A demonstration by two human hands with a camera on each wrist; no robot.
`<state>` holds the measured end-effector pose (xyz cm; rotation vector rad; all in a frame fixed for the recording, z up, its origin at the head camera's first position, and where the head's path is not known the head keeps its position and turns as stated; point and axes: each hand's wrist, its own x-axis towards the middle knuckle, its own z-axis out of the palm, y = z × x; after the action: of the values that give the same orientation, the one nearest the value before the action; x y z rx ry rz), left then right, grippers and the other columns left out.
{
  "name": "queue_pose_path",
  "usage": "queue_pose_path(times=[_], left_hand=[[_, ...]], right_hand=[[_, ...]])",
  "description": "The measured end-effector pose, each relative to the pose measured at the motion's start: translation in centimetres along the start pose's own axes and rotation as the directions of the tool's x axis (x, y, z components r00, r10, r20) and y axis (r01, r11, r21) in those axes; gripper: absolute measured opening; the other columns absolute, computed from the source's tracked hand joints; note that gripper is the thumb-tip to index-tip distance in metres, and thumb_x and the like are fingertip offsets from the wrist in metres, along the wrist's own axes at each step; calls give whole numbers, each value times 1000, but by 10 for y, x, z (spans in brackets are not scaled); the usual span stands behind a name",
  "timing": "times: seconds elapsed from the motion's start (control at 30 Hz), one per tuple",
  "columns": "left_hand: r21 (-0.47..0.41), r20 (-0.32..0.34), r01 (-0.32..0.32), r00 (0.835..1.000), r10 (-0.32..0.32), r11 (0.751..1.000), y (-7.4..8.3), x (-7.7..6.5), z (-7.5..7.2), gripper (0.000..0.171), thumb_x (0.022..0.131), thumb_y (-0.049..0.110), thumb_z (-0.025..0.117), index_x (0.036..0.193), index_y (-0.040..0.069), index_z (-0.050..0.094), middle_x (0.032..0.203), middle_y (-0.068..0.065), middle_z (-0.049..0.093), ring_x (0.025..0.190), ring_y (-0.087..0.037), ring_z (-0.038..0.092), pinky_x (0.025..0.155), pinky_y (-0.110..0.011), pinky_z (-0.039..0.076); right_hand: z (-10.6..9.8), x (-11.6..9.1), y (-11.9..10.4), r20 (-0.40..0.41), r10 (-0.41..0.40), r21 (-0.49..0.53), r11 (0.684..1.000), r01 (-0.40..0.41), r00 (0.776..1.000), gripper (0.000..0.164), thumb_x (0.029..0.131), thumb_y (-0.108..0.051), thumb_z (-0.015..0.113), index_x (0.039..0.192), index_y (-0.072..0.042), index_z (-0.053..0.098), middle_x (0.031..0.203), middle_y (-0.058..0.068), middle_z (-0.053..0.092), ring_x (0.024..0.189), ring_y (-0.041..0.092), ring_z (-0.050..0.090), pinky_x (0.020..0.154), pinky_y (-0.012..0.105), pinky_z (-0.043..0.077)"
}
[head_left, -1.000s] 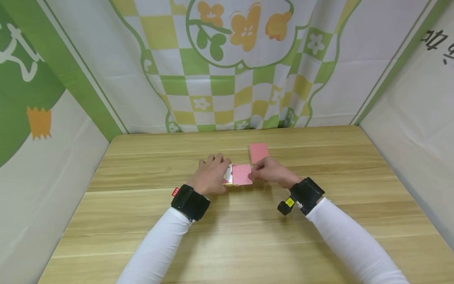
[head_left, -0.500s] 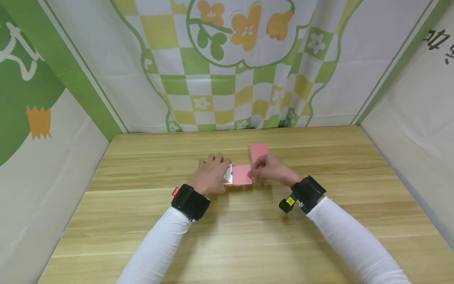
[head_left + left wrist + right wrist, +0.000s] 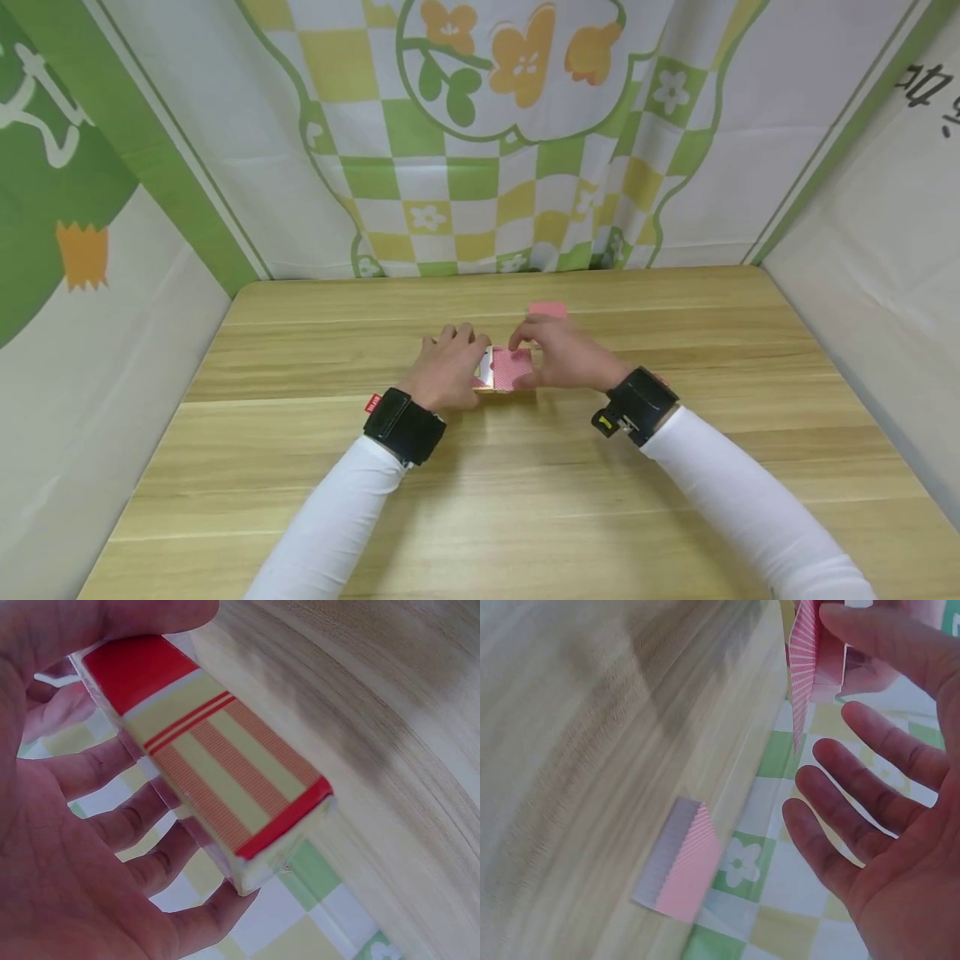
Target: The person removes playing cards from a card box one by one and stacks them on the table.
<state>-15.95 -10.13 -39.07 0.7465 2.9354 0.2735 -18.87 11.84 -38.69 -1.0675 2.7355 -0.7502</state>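
Note:
My left hand [image 3: 446, 371] grips a playing card box, its thumb along one side and its fingers along the other. The left wrist view shows the box's red and yellow striped narrow side [image 3: 202, 742]. At the box's right end, in the head view, a pink patterned playing card [image 3: 512, 369] lies beside a white printed part. My right hand [image 3: 566, 354] is over the card's right edge, fingers spread and slightly bent. In the right wrist view its thumb is close to the card [image 3: 802, 675]; whether they touch is unclear.
A stack of pink-backed playing cards [image 3: 690, 874] lies on the wooden table [image 3: 360, 500] behind my right hand, partly covered by it in the head view. A checkered cloth [image 3: 472, 179] hangs at the table's far edge.
My right hand has gone from bunched fingertips at the card's right edge to spread fingers farther over it. It now covers more of the stack behind. My left hand has stayed in place.

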Motion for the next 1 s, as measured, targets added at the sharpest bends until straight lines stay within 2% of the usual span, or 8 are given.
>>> queue_pose_path(times=[0.23,0.63,0.83,1.0], left_hand=[[7,-2,-4,1000,4,1000,0,1,0,68,69,13,85,133,7,59,120,-12,55,118,-36,49,97,-64,41],[16,-8,12,1000,-12,1000,0,1,0,68,68,13,85,131,7,60,121,-12,55,116,-35,49,97,-64,41],[19,-6,12,1000,-12,1000,0,1,0,70,68,14,86,132,8,60,122,-12,55,117,-35,50,97,-63,42],[15,-6,10,1000,-9,1000,-1,1,1,72,68,14,86,134,7,59,123,-13,55,117,-35,50,97,-63,42]], right_hand=[[-1,7,-9,53,-14,-68,998,17,998,47,70,-27,93,108,-9,71,112,4,62,108,26,58,93,39,47],[2,13,-12,117,-21,-88,996,31,993,46,69,-25,94,104,-9,70,103,3,61,89,19,54,77,33,47],[3,12,-13,122,-12,-100,995,24,992,46,70,-24,94,107,-8,71,106,2,62,93,19,56,82,34,49],[3,10,-9,114,-37,-119,992,51,993,48,69,-24,95,107,-7,72,107,3,63,98,19,58,86,35,50]])
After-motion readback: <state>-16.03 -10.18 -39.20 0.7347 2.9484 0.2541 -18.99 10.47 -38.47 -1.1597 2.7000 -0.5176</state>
